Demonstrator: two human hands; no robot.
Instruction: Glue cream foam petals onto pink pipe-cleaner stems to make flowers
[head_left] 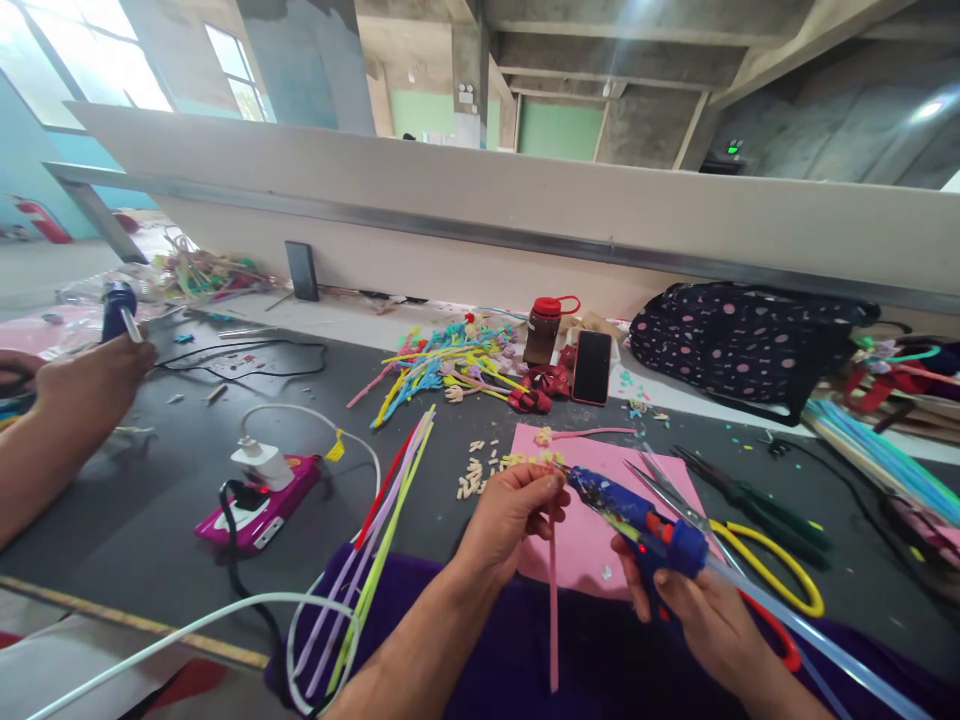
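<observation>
My left hand point(514, 515) is closed in a pinch on a pink pipe cleaner point(553, 610), which hangs straight down from the fingertips. My right hand point(701, 615) grips a blue hot glue gun point(619, 505), and a long clear glue stick point(817, 640) sticks out of its back. The gun's nozzle is right at my left fingertips; whether it touches the pipe cleaner's top is hidden. Below lies a pink sheet point(630, 460) with small yellow pieces on it. Scissors point(772, 570) with yellow and red handles lie beside the gun, partly behind my right hand.
Green-handled pliers point(757, 505) lie right. Cream pieces point(472, 478) and loose pipe cleaners point(390, 520) lie left, near a magenta power strip point(259, 505) with cables. Behind are a colourful pile point(442, 365), bottle point(541, 335), phone point(592, 368) and bag point(742, 340). A co-worker's hand point(97, 385) is left.
</observation>
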